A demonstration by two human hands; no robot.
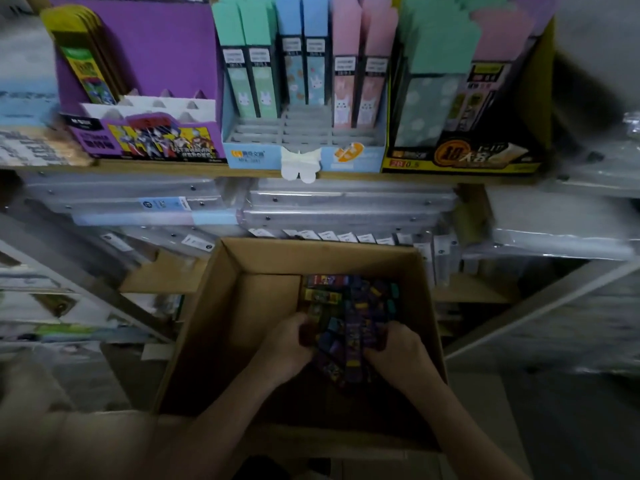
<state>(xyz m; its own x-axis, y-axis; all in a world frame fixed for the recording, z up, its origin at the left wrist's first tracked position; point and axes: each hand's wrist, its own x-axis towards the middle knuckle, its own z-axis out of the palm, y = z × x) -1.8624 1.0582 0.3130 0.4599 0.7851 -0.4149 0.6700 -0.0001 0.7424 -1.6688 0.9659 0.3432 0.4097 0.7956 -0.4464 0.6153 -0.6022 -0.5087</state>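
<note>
An open cardboard box (221,327) stands below a shelf, with several small purple and multicoloured packs (349,299) piled in its right half. Both my hands reach into it. My left hand (289,344) curls its fingers round the left side of a bunch of long purple packs (353,344). My right hand (398,348) grips the same bunch from the right. The undersides of the packs and my fingertips are hidden.
On the wooden shelf (242,169) above stand a purple display box (145,133) that is mostly empty, a blue display box (304,147) of pastel packs and a yellow-black display box (464,157). Clear plastic folders (346,209) are stacked under the shelf.
</note>
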